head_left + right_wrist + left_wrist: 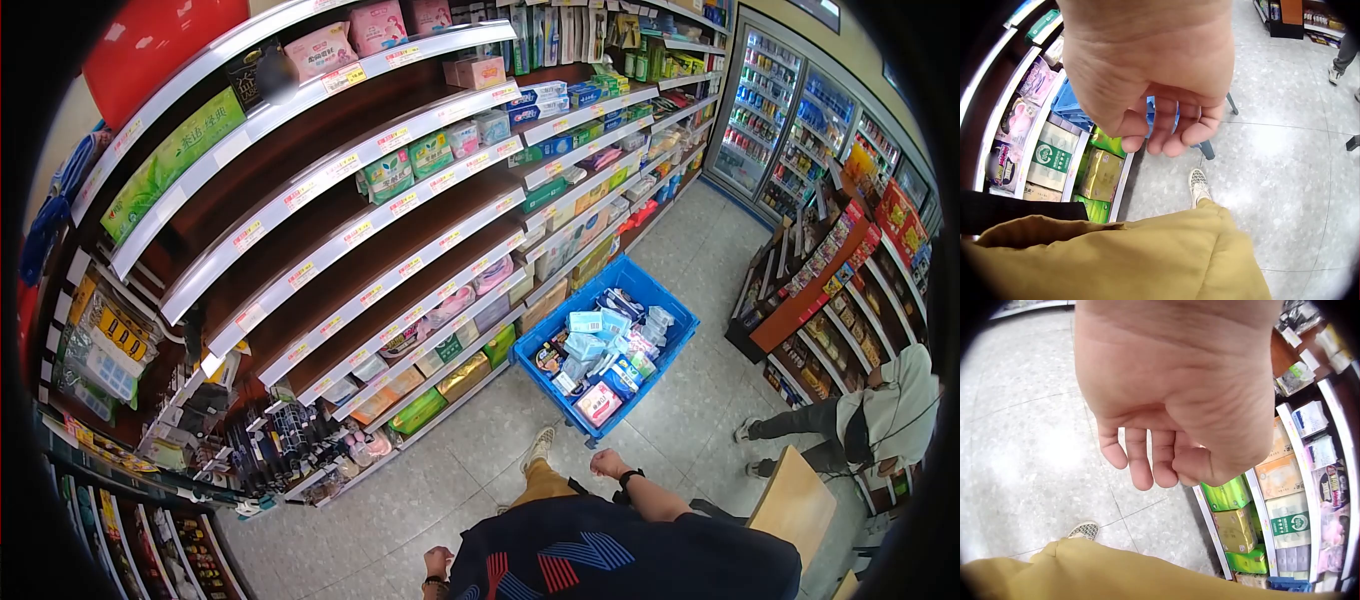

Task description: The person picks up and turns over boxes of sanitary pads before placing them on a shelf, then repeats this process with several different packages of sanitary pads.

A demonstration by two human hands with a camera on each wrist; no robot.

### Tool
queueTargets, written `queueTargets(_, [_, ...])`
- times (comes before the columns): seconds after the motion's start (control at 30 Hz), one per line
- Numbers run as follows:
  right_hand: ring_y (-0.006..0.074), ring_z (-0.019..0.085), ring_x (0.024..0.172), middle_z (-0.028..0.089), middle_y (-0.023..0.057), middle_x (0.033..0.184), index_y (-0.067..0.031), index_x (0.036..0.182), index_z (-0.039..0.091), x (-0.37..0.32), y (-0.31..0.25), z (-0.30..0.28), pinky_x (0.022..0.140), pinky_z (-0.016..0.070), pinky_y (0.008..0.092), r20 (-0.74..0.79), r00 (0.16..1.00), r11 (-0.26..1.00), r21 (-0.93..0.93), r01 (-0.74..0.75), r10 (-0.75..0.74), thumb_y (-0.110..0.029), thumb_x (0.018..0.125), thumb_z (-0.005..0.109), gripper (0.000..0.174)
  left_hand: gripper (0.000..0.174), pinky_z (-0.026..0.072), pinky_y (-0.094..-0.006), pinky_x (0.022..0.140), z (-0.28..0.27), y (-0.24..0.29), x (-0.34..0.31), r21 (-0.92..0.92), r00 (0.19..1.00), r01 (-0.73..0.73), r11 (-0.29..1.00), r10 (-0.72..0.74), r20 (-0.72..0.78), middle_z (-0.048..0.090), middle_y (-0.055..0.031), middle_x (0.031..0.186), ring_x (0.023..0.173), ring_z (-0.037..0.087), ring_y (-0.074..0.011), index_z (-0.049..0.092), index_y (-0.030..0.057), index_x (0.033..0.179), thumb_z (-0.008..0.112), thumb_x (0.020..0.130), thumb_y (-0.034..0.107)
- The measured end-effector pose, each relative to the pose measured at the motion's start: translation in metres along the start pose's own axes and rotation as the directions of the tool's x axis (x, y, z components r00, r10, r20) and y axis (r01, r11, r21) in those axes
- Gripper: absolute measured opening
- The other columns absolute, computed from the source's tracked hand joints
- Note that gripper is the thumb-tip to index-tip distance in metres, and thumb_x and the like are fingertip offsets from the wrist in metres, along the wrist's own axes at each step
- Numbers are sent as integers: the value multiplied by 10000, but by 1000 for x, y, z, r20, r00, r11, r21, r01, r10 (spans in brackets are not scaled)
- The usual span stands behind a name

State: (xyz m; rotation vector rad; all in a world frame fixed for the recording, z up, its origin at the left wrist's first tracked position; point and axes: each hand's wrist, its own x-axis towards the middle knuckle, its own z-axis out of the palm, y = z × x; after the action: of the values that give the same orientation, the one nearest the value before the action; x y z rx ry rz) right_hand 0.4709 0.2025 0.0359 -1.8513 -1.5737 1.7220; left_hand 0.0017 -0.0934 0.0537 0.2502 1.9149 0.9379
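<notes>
My left hand [437, 562] hangs low beside my body, its fingers loosely curled around nothing. In the left wrist view that hand [1172, 406] shows its palm above the floor, left of the lower shelves. My right hand [608, 464] is out in front of me, just below the near edge of the blue crate [563, 418] in the head view. In the right wrist view its fingers [1161, 142] curl loosely with nothing between them, overlapping part of the crate. The crate holds many packs, among them light blue packs [584, 346] and a pink-and-white pack [598, 403].
A long shelf unit [330, 235] runs along the left, with packs of pads [432, 154] on it and several bare stretches. Drink fridges [762, 110] stand at the back. Another person [890, 415] is at the right, near a wooden tabletop [795, 500] and a snack rack [820, 275].
</notes>
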Motion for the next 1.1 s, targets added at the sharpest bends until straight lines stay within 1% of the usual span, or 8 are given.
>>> queueTargets(0.43, [149, 659, 608, 678, 46, 658, -59, 695, 702, -12, 13, 2, 593, 536, 293, -66, 997, 999, 10, -34, 35, -157, 699, 723, 100, 88, 437, -268, 517, 3, -19, 36, -65, 997, 33, 997, -29, 71, 652, -35, 663, 601, 626, -135, 617, 84, 689, 621, 754, 26])
queueTargets(0.53, [147, 648, 596, 671, 42, 650, -64, 694, 696, -15, 9, 4, 593, 535, 297, -69, 997, 999, 8, -37, 38, -153, 692, 738, 99, 72, 498, -279, 577, 3, -20, 33, -86, 997, 39, 996, -34, 63, 660, -24, 714, 624, 588, -110, 660, 31, 745, 637, 799, -12])
queueTargets(0.77, [152, 659, 605, 682, 41, 658, -67, 709, 707, -16, 6, 6, 597, 540, 305, -88, 996, 999, -18, -28, 27, -168, 696, 743, 109, 101, 497, -274, 587, -2, -27, 24, -88, 998, 35, 996, -30, 56, 660, -9, 719, 628, 582, -104, 667, 24, 730, 622, 817, -2])
queueTargets(0.83, [152, 663, 609, 689, 43, 664, -66, 716, 716, -15, 6, 6, 598, 542, 305, -89, 995, 999, -35, -41, 38, -175, 699, 742, 113, 133, 424, -263, 512, -4, -29, 23, -59, 998, 48, 997, -45, 51, 651, -29, 659, 595, 609, -117, 643, 95, 722, 538, 791, 51])
queueTargets(0.97, [162, 671, 602, 695, 53, 662, -62, 704, 739, -15, 7, 7, 596, 546, 299, -72, 993, 996, 10, -91, 92, -160, 714, 708, 103, 156, 430, -268, 520, -8, -35, 25, -69, 996, 40, 997, -35, 77, 651, -30, 657, 604, 614, -118, 650, 92, 713, 522, 799, 71])
queueTargets(1.03, [169, 670, 593, 694, 58, 657, -62, 696, 742, -13, 12, 8, 592, 547, 298, -70, 991, 993, 44, -107, 110, -161, 728, 686, 119, 182, 440, -277, 531, -10, -43, 32, 123, 980, -166, 978, 150, 130, 652, -40, 659, 599, 613, -134, 662, 90, 716, 510, 814, 111])
queueTargets(1.07, [175, 670, 582, 693, 64, 654, -58, 681, 736, -13, 14, 9, 588, 548, 301, -75, 991, 992, 61, -108, 112, -176, 744, 664, 152, 182, 440, -277, 531, -12, -49, 39, 125, 980, -167, 978, 150, 130, 652, -40, 659, 599, 613, -134, 662, 90, 716, 510, 814, 111])
queueTargets(1.1, [182, 669, 571, 691, 70, 651, -55, 666, 731, -12, 17, 10, 583, 549, 304, -80, 990, 991, 79, -109, 115, -191, 760, 642, 187, 147, 480, -302, 564, -14, -55, 46, 186, 976, -190, 964, 164, 144, 667, -84, 674, 619, 633, -159, 655, 48, 718, 587, 819, 130])
